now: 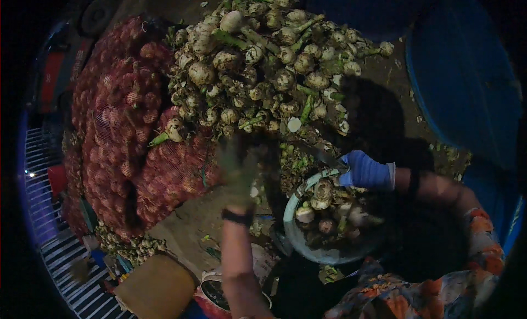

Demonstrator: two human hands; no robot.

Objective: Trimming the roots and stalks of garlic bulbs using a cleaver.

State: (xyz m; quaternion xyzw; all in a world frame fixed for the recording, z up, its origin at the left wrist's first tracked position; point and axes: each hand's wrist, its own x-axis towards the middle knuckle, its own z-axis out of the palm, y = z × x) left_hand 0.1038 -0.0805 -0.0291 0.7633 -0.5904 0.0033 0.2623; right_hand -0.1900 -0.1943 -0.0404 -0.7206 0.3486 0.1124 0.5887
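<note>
Bulbs (284, 80) lie in a broad heap on the floor (184, 231), ahead of both hands, its longer spread running left to right. The left hand (237, 171) is nearer: its fingers point straight at the heap's near edge, which lies just beyond them. That hand is gloved, dark and badly blurred, so I cannot tell whether it is spread or curled, or whether it has anything in it. A dark band (237, 216) circles its wrist.

The right hand (366, 169), in a ribbed blue glove, is at the far right of the basin's rim, its fingers curled around what looks like a dark blade (328, 158). The blade's long axis slants away to the left, toward the near edge of the heap. The basin (290, 225) is round and pale blue-green, and more bulbs lie inside it, partly in shadow.

Each heaped bulb is roundish and cream, smeared with dark soil; several carry thick green stalks, some lying crosswise. To the left slump bulging red mesh sacks (112, 116), their fine net stretched over rounded contents, with one stalked bulb resting on top. A smooth blue tub (466, 72) curves along the right. Near the lower edge are a squarish yellow-brown box (156, 286), a white bucket (213, 276) and a patterned orange-and-grey sleeve (439, 286).
</note>
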